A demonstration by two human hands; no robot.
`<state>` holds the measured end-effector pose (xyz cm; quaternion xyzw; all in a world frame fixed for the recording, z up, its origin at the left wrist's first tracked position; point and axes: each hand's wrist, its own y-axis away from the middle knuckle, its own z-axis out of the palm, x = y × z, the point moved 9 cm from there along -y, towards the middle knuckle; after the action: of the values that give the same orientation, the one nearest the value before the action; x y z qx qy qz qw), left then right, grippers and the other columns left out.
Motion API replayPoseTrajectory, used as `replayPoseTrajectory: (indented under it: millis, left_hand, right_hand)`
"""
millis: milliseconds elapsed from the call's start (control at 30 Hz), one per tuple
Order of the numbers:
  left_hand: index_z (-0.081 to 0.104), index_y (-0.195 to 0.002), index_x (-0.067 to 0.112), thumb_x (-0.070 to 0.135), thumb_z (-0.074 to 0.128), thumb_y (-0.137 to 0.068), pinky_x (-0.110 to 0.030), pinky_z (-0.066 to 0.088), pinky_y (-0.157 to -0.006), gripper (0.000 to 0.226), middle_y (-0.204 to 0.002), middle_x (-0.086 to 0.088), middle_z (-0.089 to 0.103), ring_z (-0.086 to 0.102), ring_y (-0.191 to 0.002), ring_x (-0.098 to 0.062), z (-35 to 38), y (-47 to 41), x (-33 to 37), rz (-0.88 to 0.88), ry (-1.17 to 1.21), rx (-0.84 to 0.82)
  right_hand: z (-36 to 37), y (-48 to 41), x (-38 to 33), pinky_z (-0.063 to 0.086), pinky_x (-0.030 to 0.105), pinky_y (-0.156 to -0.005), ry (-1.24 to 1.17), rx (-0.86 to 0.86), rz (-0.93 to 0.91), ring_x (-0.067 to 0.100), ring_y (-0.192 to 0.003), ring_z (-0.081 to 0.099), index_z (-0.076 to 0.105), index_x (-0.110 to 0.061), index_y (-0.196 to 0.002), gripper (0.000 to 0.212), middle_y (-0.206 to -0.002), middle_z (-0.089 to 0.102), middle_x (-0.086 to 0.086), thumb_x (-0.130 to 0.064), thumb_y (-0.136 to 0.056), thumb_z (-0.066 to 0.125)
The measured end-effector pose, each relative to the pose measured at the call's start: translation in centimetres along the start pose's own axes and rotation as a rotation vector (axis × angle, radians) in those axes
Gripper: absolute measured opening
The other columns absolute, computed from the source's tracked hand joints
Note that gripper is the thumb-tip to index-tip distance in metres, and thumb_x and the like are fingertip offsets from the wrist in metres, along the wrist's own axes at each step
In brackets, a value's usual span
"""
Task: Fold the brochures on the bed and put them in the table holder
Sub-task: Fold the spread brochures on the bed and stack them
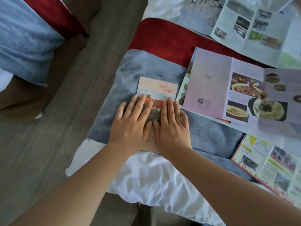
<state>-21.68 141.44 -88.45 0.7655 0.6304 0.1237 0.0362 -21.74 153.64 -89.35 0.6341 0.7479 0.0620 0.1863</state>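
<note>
A folded brochure (157, 88) with a pale orange cover and red lettering lies on the grey blanket (130, 74) at the bed's corner. My left hand (132, 121) and my right hand (172, 124) lie flat side by side on its lower half, fingers straight, pressing it down. An unfolded pink brochure (210, 88) with food photos lies to the right. A large unfolded brochure (254, 25) with landscape photos lies at the far right. A yellow and red unfolded brochure (268, 165) lies near the right edge. No table holder is in view.
The bed has a red runner (162, 38) behind the blanket and a white sheet (154, 176) near me. Grey-brown carpet (73, 95) runs along the left. A second bed with a blue blanket (24, 38) stands at upper left.
</note>
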Motion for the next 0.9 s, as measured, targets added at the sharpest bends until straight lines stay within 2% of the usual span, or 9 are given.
replayPoseTrajectory:
  millis: [67,200,433,600,767,900]
  left_hand:
    - [0.005,-0.163,0.025,0.046,0.022,-0.107,-0.048,0.013,-0.125,0.062,-0.171,-0.002,-0.004,0.002,-0.158,-0.022,0.4,-0.1,-0.2,-0.011,-0.004,0.006]
    - [0.011,-0.163,0.023,0.04,0.016,-0.106,-0.05,0.015,-0.125,0.06,-0.171,-0.006,0.0,0.008,-0.158,-0.026,0.6,-1.2,-0.3,-0.038,0.003,0.071]
    - [0.017,-0.163,0.023,0.038,0.023,-0.107,-0.05,0.014,-0.125,0.058,-0.171,-0.008,0.005,0.007,-0.158,-0.027,2.0,-1.8,-0.4,-0.018,0.021,0.15]
    - [0.023,-0.162,0.023,0.038,0.026,-0.106,-0.051,0.016,-0.124,0.058,-0.171,-0.008,0.01,0.011,-0.157,-0.027,2.4,-1.8,-0.6,-0.024,0.039,0.192]
    - [0.024,-0.161,0.023,0.037,0.028,-0.106,-0.05,0.016,-0.124,0.057,-0.171,-0.008,0.01,0.011,-0.157,-0.026,2.5,-1.9,-0.6,-0.039,0.038,0.131]
    - [0.02,-0.162,0.026,0.042,0.025,-0.104,-0.049,0.013,-0.125,0.06,-0.171,-0.007,0.005,0.008,-0.158,-0.027,1.6,-2.0,-0.5,-0.074,-0.001,-0.02]
  right_hand:
    - [0.0,-0.5,-0.2,-0.015,0.035,-0.125,0.031,0.021,-0.029,0.02,-0.157,-0.019,-0.008,-0.009,-0.163,0.071,-0.171,-0.016,0.008,-0.044,-0.105,0.011]
    - [0.5,-1.3,-0.8,-0.014,0.036,-0.127,0.014,0.059,-0.029,0.021,-0.158,-0.015,-0.006,-0.009,-0.164,0.069,-0.172,-0.011,0.009,-0.042,-0.107,0.015]
    - [1.5,-1.7,-0.5,-0.011,0.039,-0.128,0.044,0.1,-0.008,0.022,-0.159,-0.01,-0.001,-0.01,-0.164,0.068,-0.173,-0.007,0.01,-0.043,-0.106,0.009]
    - [2.0,-1.8,-0.4,-0.006,0.041,-0.129,0.051,0.099,-0.014,0.024,-0.16,-0.006,0.004,-0.009,-0.164,0.068,-0.173,-0.004,0.011,-0.043,-0.107,0.012]
    - [2.2,-1.9,-0.6,-0.012,0.04,-0.127,0.055,0.013,0.011,0.022,-0.159,-0.011,-0.002,-0.011,-0.164,0.068,-0.173,-0.009,0.009,-0.044,-0.106,0.011]
    - [0.5,-1.7,-0.6,-0.012,0.04,-0.127,0.014,-0.041,-0.034,0.019,-0.159,-0.01,0.001,-0.013,-0.165,0.068,-0.173,-0.006,0.007,-0.044,-0.107,0.019]
